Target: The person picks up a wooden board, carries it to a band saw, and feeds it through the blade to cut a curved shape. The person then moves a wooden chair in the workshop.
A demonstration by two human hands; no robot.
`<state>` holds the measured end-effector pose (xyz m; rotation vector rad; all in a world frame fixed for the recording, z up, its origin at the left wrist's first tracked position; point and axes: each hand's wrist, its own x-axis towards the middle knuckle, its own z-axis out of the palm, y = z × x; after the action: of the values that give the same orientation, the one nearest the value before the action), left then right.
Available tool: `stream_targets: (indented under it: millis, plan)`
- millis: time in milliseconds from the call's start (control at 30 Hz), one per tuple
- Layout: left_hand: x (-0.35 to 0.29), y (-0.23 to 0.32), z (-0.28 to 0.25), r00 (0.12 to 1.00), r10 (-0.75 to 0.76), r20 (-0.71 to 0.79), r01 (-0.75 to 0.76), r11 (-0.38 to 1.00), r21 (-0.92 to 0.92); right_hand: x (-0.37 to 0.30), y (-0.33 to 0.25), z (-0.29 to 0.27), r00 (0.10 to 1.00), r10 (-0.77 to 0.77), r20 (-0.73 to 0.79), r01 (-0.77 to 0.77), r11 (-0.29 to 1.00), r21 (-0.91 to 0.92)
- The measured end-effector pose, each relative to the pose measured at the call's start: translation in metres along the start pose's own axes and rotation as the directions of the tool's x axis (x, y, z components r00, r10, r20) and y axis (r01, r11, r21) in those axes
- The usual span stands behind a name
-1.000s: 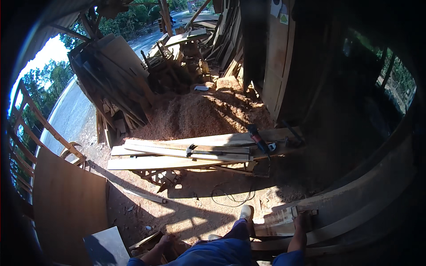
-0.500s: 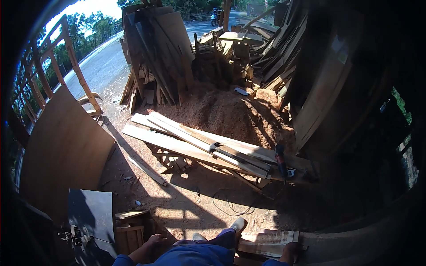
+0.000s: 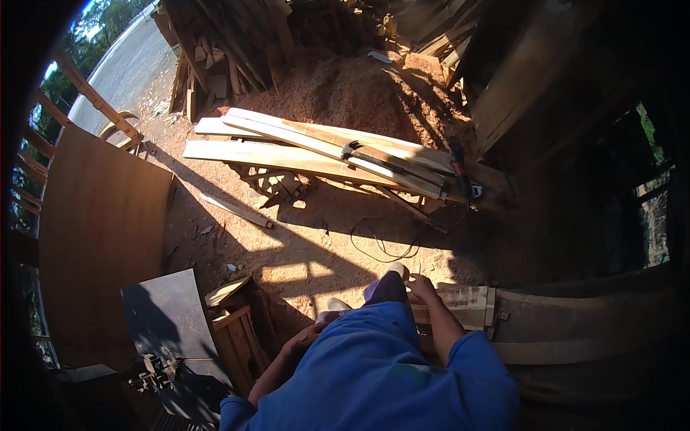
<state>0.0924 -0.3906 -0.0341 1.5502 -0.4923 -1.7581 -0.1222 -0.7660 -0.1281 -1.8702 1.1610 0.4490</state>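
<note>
My left hand (image 3: 305,337) hangs beside my left thigh, by the wooden crate-like box (image 3: 233,329); its fingers are in shadow and partly hidden. My right hand (image 3: 421,286) is in front of my right leg, fingers curled, with a thin sliver at the fingertips too small to name. Just beyond that hand's wrist lie pale boards (image 3: 467,298) on a low stack. Farther off, long planks (image 3: 287,154) rest on a trestle. A hammer (image 3: 350,149) and a red and black power tool (image 3: 460,169) lie on them, apart from both hands.
A dark cable (image 3: 381,251) loops on the dusty ground. A loose wood strip (image 3: 236,210) lies left of it. At left stand a large plywood sheet (image 3: 108,237) and a dark metal-topped table (image 3: 169,312). A sawdust mound (image 3: 345,93) rises behind the planks.
The view has tipped down, so the planks and mound sit higher in it. My right hand has moved from beside the right-hand boards inward, in front of my leg. More of my blue shirt shows.
</note>
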Motion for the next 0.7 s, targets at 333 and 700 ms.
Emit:
stream_targets:
  millis: [333, 700]
  plan:
    - [0.076, -0.062, -0.053, 0.905, -0.116, -0.409, 0.114, 0.993, -0.029, 0.143, -0.079, -0.009, 0.982, -0.106, 0.157, 0.157, 0.919, -0.361]
    - [0.099, -0.008, -0.008, 0.624, -0.597, -0.505, 0.483, 0.802, -0.351, 0.414, -0.21, -0.105, 0.785, -0.591, -0.186, 0.33, 0.653, -0.682]
